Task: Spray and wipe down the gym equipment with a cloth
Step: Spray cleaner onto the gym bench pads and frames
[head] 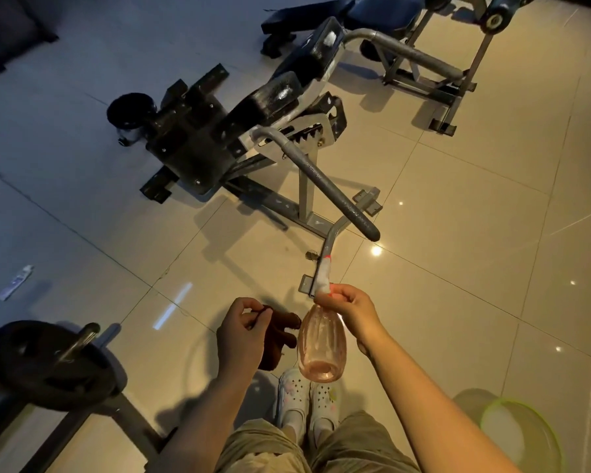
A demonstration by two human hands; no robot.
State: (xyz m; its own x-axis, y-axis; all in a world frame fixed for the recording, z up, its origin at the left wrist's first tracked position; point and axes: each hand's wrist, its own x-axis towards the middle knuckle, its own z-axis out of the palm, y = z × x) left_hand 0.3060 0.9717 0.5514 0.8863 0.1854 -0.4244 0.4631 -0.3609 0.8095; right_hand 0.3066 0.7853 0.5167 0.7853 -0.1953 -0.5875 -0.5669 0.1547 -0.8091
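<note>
**Spray bottle and cloth held in front of the black bench**

The spray bottle (321,346), pink and see-through, hangs a little below the centre of the picture. The right hand (347,310) grips it at the neck with curled fingers, and the white spray head points up toward 12 o'clock, at the gym bench (219,131). The body of the bottle hangs down over the feet. Just at 9 o'clock from the bottle is the dark brown cloth (282,331). The left hand (243,331) pinches it between thumb and fingers, and the rest of the cloth hangs down under the hand.

The bench has black pads with some white marks on them and a grey frame. One long grey handle bar (335,192) comes from the frame toward 5 o'clock, and a thinner grey bar of the base runs down almost to the spray head. This bar lies between the bottle and the pads.

At 1 o'clock stands a second machine (423,63) with a blue seat and a grey padded bar. At 8 o'clock is a black weight plate (45,367) on a stand. At 9 o'clock, well apart, a small white tube (16,281) lies on the tiled floor (475,199). At 4 o'clock stands a green basin (522,435). Below the bottle are two white clogs (309,401) and beige trousers.
</note>
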